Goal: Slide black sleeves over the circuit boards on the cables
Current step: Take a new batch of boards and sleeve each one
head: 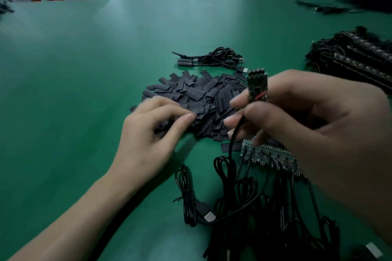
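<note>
Two hands are working at the pile of black sleeves, which is lying on the green table and is serving here as the reference point.

- The left hand is resting on the near-left edge of the pile, with the fingers curled down and the thumb meeting the forefinger. Blur is hiding whether a sleeve is actually pinched, so this cannot be told.
- The right hand is hovering at the right edge of the pile, with thumb and forefinger pinching the circuit board at its lower end, where the cable joins it. The board is standing upright and bare, its free end pointing up.
- A row of bare boards is lying at the near-right of the pile. A small bundle of cables is lying just beyond the pile.

The step in hand appears to be picking a single sleeve. To do it well:

1. Separate one sleeve only, as the flat pieces are overlapping and may lift in pairs.
2. Squeeze the sleeve's edges so that its mouth is opening.
3. Hold the board low, leaving its full length exposed.
4. Align the mouth with the free end before pushing, since the components at that end are likely to snag.
</note>
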`<state>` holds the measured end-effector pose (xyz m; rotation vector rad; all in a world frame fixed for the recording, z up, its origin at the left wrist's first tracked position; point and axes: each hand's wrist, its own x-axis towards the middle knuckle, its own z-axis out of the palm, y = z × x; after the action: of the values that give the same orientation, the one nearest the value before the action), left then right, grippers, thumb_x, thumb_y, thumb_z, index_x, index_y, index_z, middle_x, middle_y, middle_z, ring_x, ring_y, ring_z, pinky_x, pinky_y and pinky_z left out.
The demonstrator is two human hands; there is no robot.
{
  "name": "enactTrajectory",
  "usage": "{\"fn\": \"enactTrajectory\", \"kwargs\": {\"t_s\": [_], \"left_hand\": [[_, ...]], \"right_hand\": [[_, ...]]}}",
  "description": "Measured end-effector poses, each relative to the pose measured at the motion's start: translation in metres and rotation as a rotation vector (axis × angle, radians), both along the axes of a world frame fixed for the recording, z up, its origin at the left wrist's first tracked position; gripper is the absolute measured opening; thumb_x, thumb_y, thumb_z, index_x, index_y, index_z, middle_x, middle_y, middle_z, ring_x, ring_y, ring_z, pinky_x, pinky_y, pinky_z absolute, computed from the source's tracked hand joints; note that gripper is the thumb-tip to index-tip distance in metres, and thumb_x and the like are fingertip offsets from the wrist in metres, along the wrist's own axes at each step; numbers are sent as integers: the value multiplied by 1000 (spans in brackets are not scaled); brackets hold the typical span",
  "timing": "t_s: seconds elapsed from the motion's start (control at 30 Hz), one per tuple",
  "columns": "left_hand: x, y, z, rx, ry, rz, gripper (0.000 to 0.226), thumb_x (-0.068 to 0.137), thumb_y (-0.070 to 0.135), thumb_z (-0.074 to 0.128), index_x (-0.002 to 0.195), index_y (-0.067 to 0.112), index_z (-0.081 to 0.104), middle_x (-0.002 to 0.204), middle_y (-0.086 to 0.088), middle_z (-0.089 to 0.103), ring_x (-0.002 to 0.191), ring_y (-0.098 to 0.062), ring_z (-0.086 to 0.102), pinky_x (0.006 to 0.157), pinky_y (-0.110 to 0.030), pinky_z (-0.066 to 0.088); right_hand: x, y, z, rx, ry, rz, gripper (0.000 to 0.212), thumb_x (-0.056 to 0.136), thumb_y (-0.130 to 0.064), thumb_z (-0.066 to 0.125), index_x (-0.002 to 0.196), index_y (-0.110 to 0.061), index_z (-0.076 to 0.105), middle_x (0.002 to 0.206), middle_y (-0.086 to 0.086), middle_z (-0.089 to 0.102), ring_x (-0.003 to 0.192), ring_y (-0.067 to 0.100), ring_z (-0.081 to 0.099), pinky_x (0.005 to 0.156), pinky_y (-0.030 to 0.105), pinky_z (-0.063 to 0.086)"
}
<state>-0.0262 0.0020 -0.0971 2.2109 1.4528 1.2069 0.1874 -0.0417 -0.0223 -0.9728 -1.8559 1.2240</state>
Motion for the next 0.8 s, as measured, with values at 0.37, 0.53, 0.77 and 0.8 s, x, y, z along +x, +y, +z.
{"fn": "enactTrajectory", "kwargs": {"t_s": [0.37, 0.53, 0.77, 0.8], "left_hand": [[5, -30, 16, -201, 405, -622, 47, 70, 80, 69, 73, 33, 65, 72, 20, 57, 68, 0, 56, 73, -23, 41], [12, -39, 20, -170, 314, -618, 35, 85, 44, 80, 63, 27, 59, 58, 10, 49, 55, -2, 48, 70, -19, 35], [24, -45, 26, -161, -24, -622, 34, 95, 35, 69, 70, 11, 67, 60, 6, 50, 57, -11, 49, 60, -18, 37], [24, -45, 25, -172, -40, -618, 34, 95, 36, 69, 72, 12, 68, 60, 5, 51, 57, -11, 50, 59, -18, 38]], "right_hand": [[28, 16, -19, 290, 130, -564, 12, 99, -14, 65, 95, -21, 74, 83, -3, 78, 72, 16, 77, 57, 26, 60], [29, 22, -20, 335, 53, -604, 9, 99, -18, 67, 94, -20, 74, 82, -5, 78, 59, 11, 74, 48, 15, 50], [4, 28, -35, -22, -29, -340, 17, 98, -16, 67, 81, -18, 67, 79, 0, 78, 72, 13, 78, 64, 29, 58], [0, 28, -34, -67, -35, -295, 19, 99, -16, 65, 80, -18, 66, 80, 1, 79, 73, 14, 78, 66, 32, 58]]}}
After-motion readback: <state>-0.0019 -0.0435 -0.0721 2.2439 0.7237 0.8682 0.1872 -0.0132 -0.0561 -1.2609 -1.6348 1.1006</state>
